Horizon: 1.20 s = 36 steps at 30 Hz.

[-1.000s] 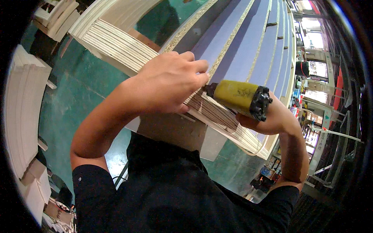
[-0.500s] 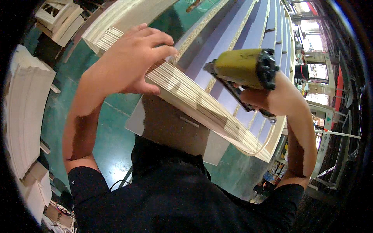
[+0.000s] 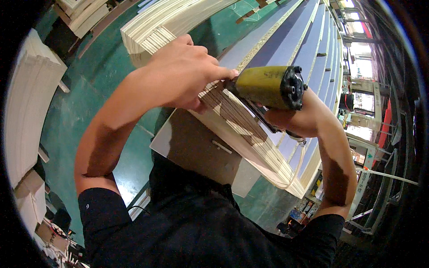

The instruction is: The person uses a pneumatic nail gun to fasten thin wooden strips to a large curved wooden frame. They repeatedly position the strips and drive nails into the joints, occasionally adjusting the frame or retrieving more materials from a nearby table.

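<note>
Both my hands are at a long bundle of thin pale wooden strips running diagonally from upper left to lower right. My left hand grips across it, thumb on the near side and fingers over the far side. In my right hand is an olive-yellow and black nail gun, held by its handle with the trigger hidden. Its nose meets the strips beside my left fingertips; whether it presses on them cannot be made out. A pale hose hangs near the handle's end.
Beyond the strips lie long grey-purple panels with chipboard edges. Curved stacked boards stand at the upper left, and a tall pile of pale sheets at far left. A grey board lies below the strips, above the green floor.
The nail gun has come left and down to the strips, near my left hand. My left hand has shifted right and closed more around the bundle. The whole view has moved slightly.
</note>
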Each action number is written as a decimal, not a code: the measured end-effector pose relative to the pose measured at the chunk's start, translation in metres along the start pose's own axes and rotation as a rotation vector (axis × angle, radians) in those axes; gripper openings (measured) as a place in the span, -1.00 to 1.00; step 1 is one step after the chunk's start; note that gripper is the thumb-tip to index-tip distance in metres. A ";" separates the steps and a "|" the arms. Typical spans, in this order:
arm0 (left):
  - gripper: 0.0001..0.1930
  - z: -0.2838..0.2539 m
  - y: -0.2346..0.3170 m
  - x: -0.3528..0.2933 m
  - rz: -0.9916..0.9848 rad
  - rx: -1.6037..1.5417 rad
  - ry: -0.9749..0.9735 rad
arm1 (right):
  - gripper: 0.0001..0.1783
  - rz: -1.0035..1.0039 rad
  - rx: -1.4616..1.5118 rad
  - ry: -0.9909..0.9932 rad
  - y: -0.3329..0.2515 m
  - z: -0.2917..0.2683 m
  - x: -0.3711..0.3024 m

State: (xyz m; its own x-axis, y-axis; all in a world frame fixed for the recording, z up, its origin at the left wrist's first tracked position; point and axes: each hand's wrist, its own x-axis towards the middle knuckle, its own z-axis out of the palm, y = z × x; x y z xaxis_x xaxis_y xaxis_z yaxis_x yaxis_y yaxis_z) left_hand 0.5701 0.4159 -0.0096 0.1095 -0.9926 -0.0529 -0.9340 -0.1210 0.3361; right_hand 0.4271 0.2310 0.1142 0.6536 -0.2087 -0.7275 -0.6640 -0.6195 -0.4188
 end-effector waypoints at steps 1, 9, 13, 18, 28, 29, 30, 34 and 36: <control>-0.13 -0.002 -0.001 0.001 0.006 0.007 -0.004 | -0.43 -0.071 0.013 0.017 0.001 0.002 0.000; -0.15 0.002 -0.002 0.002 0.014 0.027 0.017 | -0.41 -0.329 -0.199 0.039 0.008 0.001 0.002; -0.17 -0.006 0.003 0.003 -0.021 0.024 -0.057 | -0.44 -0.289 -0.193 0.038 0.010 0.002 0.001; -0.10 0.011 -0.007 0.001 0.097 -0.017 0.211 | -0.47 -0.361 -0.236 0.060 0.015 0.003 -0.001; -0.08 0.015 -0.006 0.001 0.054 -0.019 0.177 | -0.36 -0.010 0.193 0.075 0.049 -0.005 -0.054; -0.09 0.010 -0.001 0.007 0.093 -0.011 0.191 | -0.36 0.111 0.253 0.096 0.058 -0.009 -0.073; -0.12 -0.002 0.003 0.008 0.027 -0.061 0.028 | -0.38 -0.231 0.149 0.180 0.094 -0.008 -0.081; -0.24 0.005 0.012 0.003 0.103 -0.059 0.304 | -0.34 -0.089 0.105 0.281 0.154 -0.009 -0.135; -0.37 0.015 0.031 0.009 0.093 -0.038 0.422 | -0.31 -0.069 0.081 0.307 0.192 0.000 -0.159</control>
State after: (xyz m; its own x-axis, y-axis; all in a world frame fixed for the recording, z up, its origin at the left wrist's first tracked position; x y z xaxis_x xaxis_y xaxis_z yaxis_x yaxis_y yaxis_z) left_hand 0.5366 0.4032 -0.0138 0.1627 -0.9164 0.3656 -0.9342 -0.0238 0.3560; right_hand 0.1953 0.1447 0.1497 0.7690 -0.3944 -0.5030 -0.6328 -0.5807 -0.5122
